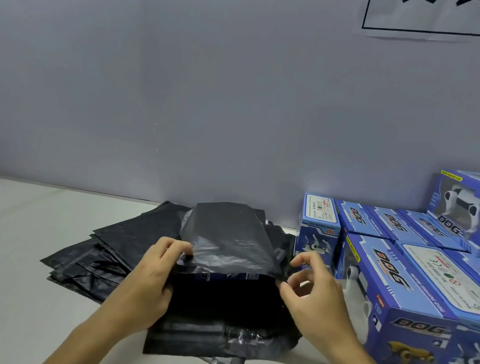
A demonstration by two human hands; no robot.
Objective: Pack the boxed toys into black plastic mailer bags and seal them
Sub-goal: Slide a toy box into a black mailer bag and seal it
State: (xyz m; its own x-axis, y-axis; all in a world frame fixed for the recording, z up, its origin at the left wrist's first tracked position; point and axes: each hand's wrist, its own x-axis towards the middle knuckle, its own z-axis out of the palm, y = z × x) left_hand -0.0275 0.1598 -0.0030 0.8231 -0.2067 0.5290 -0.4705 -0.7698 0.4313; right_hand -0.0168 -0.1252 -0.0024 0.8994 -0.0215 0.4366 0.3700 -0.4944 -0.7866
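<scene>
A black mailer bag stands in front of me on top of a spread pile of flat black bags. A blue toy box sits inside it; only a strip of blue shows under the bag's open mouth. My left hand pinches the left corner of the bag's upper flap. At the right corner, my right hand pinches the flap's edge between thumb and forefinger. The bag's lower flap lies flat toward me.
Several blue boxed DOG toys are stacked at the right, some two high, reaching the right edge of view. A white table runs to a grey wall. A paper sign hangs on the wall at the upper right.
</scene>
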